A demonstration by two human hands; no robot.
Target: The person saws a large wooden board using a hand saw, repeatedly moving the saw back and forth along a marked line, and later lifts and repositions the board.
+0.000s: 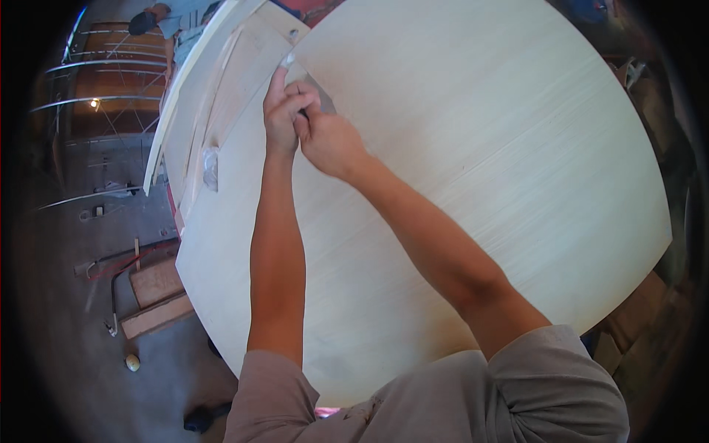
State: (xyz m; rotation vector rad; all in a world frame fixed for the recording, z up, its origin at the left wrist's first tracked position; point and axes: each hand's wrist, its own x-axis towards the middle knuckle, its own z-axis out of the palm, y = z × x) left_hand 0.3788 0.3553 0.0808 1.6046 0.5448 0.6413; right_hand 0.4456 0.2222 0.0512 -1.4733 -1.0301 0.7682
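At the far left, a person in a dark cap (pixel 153 19) is near some thin metal bars (pixel 103 70). Below, two brown blocks (pixel 156 299) are on the grey floor (pixel 166 384). Next come long pale strips (pixel 221 81) at the edge of a big pale board (pixel 480 192), with a crumpled clear bag (pixel 211 168) by them. Then comes the left hand (pixel 284 114), with one finger sticking up and the others bent; one cannot tell if it grips anything. A grey flat piece (pixel 323 94) is over the board, just beside both hands and partly hidden by them. Its long side slants from the top left, near the raised finger, down to the bottom right. The right hand (pixel 330 144) is curled up and touches the left one; one cannot tell if it grips the grey piece.
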